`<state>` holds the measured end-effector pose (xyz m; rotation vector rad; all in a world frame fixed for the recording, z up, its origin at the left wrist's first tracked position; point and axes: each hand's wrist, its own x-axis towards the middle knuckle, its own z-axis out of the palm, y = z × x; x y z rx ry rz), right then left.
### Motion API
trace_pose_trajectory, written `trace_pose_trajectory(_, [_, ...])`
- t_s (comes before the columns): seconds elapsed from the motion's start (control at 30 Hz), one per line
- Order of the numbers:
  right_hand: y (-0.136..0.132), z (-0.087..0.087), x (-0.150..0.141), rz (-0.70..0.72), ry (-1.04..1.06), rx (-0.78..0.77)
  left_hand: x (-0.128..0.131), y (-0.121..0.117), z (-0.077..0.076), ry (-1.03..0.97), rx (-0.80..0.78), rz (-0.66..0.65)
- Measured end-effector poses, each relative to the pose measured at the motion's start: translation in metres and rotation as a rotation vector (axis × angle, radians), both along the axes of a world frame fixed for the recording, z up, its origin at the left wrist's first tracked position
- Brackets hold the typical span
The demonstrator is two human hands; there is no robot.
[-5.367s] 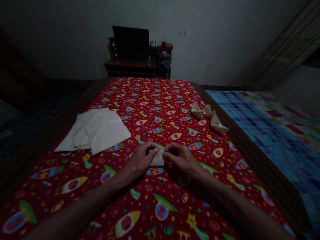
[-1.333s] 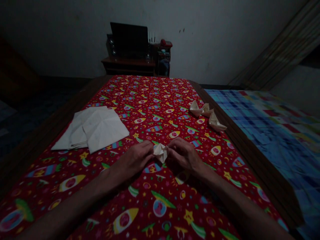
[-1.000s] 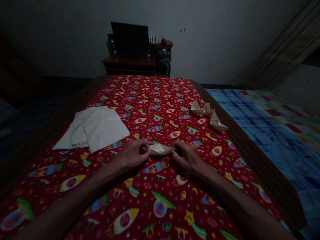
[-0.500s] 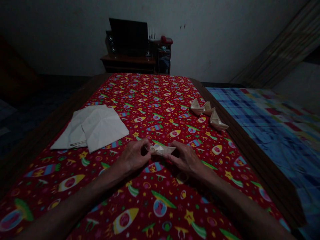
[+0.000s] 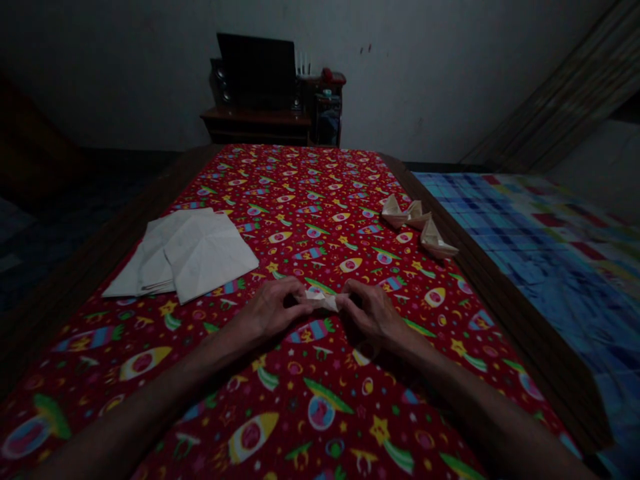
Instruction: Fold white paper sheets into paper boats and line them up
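A small folded piece of paper is held between my two hands above the patterned red cloth. My left hand pinches its left end between thumb and fingers. At the other end, my right hand grips it the same way. The fingers cover both ends, so only the creased middle shows. To the left lies a pile of creased white paper sheets. Several folded paper boats sit together near the cloth's right edge.
Dark wood edges the table on both sides of the cloth. Beyond the far end stand a low cabinet with a dark screen and speakers, against a wall. A blue checked surface lies to the right.
My fingers have closed further over the paper's two ends, and less of it shows between them. The pile and the boats stay in place.
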<state>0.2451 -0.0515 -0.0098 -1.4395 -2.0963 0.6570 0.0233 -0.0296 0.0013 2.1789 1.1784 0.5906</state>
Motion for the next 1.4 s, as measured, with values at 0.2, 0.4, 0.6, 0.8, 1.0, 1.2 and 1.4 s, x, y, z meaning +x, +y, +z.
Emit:
trace_pose_trajectory(0.2, [0.002,0.001,0.001,-0.054,-0.065,0.015,-0.005,0.007,-0.004,0.021,-0.017,0.047])
trace_pose_trajectory(0.4, [0.004,0.004,0.002,-0.024,-0.115,0.009,-0.002,0.008,0.004,0.077,-0.058,0.138])
trace_pose_trajectory(0.6, [0.005,0.002,0.004,0.030,-0.087,0.009,-0.001,0.006,0.004,0.017,-0.055,0.193])
trace_pose_trajectory(0.8, [0.005,0.005,0.006,0.026,-0.047,0.011,0.002,0.004,0.001,-0.060,-0.131,0.226])
trace_pose_trajectory(1.0, [0.002,0.004,0.006,0.145,0.033,0.015,0.004,0.006,0.002,-0.378,-0.435,0.122])
trace_pose_trajectory(1.2, [-0.002,0.004,0.003,0.166,0.017,0.040,0.007,0.000,0.007,-0.244,-0.327,0.115])
trace_pose_trajectory(1.4, [-0.002,0.005,0.003,0.137,0.150,-0.033,0.007,-0.003,0.002,-0.258,-0.289,0.243])
